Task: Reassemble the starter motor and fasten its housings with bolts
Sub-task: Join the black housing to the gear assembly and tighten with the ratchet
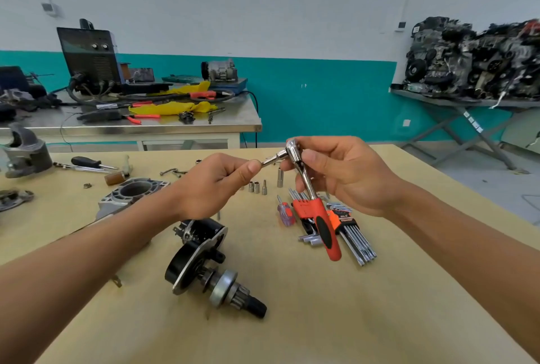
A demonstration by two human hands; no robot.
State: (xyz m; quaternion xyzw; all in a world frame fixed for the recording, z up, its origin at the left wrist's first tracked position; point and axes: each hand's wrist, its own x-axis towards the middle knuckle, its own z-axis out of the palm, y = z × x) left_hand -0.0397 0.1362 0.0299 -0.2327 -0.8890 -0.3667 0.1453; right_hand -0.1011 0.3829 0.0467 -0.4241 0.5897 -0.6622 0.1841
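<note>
My right hand (347,173) grips a ratchet wrench (318,211) near its chrome head, the red and black handle hanging down. My left hand (216,185) pinches a small bit or socket (270,159) that sticks out of the ratchet's head. Both hands are raised above the wooden table (321,305). Below them lies the partly assembled starter motor (204,264), black body with its pinion shaft pointing to the lower right. An aluminium housing (131,192) lies behind my left forearm, partly hidden.
Several loose sockets (257,186) stand behind my hands. A hex key set (344,226) and a small screwdriver (285,213) lie under the ratchet. A grey nose housing (26,153), a black-handled screwdriver (90,162) and small parts lie at the table's far left. A cluttered steel bench (131,127) stands beyond.
</note>
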